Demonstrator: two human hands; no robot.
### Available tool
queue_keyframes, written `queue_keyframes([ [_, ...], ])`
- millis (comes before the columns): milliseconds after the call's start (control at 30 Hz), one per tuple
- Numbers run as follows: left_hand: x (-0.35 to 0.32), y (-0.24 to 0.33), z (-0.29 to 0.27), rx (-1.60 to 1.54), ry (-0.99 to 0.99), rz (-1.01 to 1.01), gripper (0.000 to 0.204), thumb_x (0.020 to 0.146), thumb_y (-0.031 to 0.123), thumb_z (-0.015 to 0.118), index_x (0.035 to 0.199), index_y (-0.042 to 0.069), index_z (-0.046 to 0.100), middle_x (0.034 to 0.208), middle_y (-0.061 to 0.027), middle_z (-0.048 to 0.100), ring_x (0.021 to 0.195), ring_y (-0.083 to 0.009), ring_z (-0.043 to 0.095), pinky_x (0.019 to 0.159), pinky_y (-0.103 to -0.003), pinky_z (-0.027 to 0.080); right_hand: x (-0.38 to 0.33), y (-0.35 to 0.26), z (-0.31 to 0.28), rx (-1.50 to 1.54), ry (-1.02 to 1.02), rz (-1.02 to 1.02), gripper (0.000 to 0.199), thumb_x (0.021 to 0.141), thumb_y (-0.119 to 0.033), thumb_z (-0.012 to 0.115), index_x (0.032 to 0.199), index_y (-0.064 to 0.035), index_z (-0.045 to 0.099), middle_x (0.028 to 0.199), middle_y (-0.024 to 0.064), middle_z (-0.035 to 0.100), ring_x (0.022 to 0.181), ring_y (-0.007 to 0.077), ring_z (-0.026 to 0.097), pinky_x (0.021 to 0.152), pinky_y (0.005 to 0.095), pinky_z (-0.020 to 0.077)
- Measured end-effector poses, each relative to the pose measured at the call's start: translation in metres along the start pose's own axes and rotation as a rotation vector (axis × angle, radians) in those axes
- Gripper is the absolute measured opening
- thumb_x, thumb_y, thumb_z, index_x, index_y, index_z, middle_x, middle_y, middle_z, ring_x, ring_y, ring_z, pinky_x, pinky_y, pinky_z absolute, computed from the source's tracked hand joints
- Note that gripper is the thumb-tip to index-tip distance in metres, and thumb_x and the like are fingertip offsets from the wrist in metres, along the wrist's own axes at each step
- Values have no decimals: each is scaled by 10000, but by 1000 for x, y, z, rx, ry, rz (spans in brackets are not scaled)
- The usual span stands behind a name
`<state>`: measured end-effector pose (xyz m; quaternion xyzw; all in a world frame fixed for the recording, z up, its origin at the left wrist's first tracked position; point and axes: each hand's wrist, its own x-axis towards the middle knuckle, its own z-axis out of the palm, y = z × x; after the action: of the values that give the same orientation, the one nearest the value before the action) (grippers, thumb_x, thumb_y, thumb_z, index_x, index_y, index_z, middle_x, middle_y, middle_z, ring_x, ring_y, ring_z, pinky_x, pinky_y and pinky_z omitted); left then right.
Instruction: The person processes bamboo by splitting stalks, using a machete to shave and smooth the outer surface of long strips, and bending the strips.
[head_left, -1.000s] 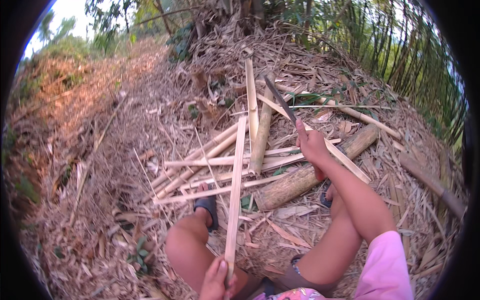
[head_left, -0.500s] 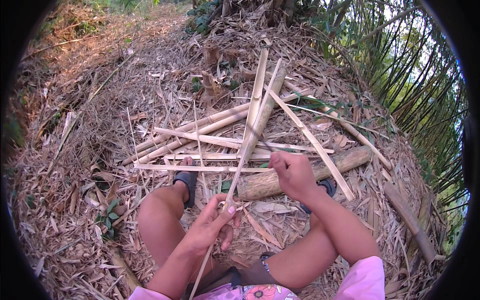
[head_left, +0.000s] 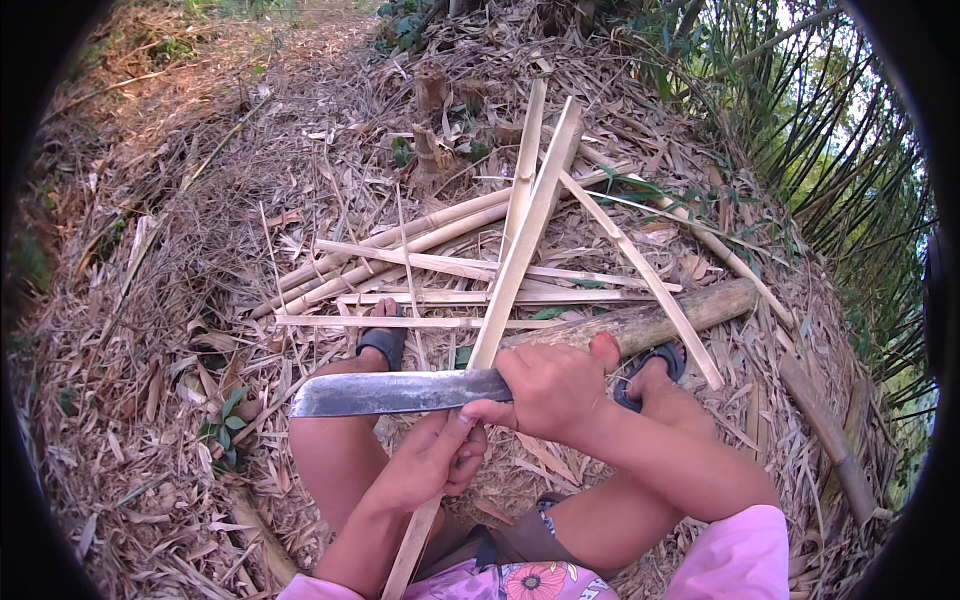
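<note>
My left hand [head_left: 432, 462] is closed around the lower part of a long split bamboo strip [head_left: 522, 255]. The strip slants from beside my lap up and away to the right, its pale wide face showing. In my right hand [head_left: 562, 390] is a machete [head_left: 395, 393], its grip hidden by my fingers. Its broad dark blade points left and lies across the strip just above my left fingers. My right thumb comes close to the left fingertips; whether they touch I cannot tell. The blade also passes in front of my left knee.
A thick bamboo log [head_left: 690, 318] lies beyond my right hand. Several split strips [head_left: 400, 322] and thin poles [head_left: 440, 235] cross on the leaf litter between my sandalled feet and a cut stump [head_left: 430, 152]. Bamboo stems [head_left: 830, 170] stand at the right.
The strip has turned from its narrow edge to its wide face. My right hand has moved slightly down and left, and the machete blade now shows broadside across the strip.
</note>
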<state>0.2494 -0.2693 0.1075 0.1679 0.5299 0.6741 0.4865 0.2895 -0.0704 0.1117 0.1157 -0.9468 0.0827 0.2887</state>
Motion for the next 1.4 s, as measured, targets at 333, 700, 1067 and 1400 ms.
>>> queue_keyframes([
  [333, -7, 3, 11, 82, 59, 96, 309, 1087, 306, 353, 1105, 22, 475, 665, 20, 373, 429, -63, 297, 395, -233, 232, 8, 24, -8, -47, 46, -117, 649, 828, -706, 568, 648, -84, 514, 568, 65, 531, 482, 212, 585, 462, 332, 464],
  [700, -16, -1, 7, -23, 54, 43, 269, 1087, 251, 368, 1145, 11, 474, 689, -6, 423, 421, -65, 347, 380, -224, 290, 10, 27, -12, -190, 42, -151, 673, 795, -743, 565, 612, -101, 476, 545, 48, 485, 459, 206, 556, 454, 346, 444],
  [1067, -46, -10, 1, -79, 58, -119, 243, 1089, 254, 351, 1153, 45, 457, 725, 7, 412, 449, -63, 345, 396, -212, 276, -2, 119, -24, -302, -174, 282, 648, 926, -663, 460, 712, -61, 568, 668, 159, 640, 591, 337, 654, 516, 443, 512],
  [1400, -35, -24, 5, -106, 59, -127, 259, 1081, 284, 373, 1135, 45, 455, 716, 5, 401, 455, -64, 312, 405, -226, 252, 4, 65, 12, -233, -183, 95, 637, 869, -690, 537, 665, -87, 570, 595, 88, 607, 524, 283, 643, 475, 414, 502],
])
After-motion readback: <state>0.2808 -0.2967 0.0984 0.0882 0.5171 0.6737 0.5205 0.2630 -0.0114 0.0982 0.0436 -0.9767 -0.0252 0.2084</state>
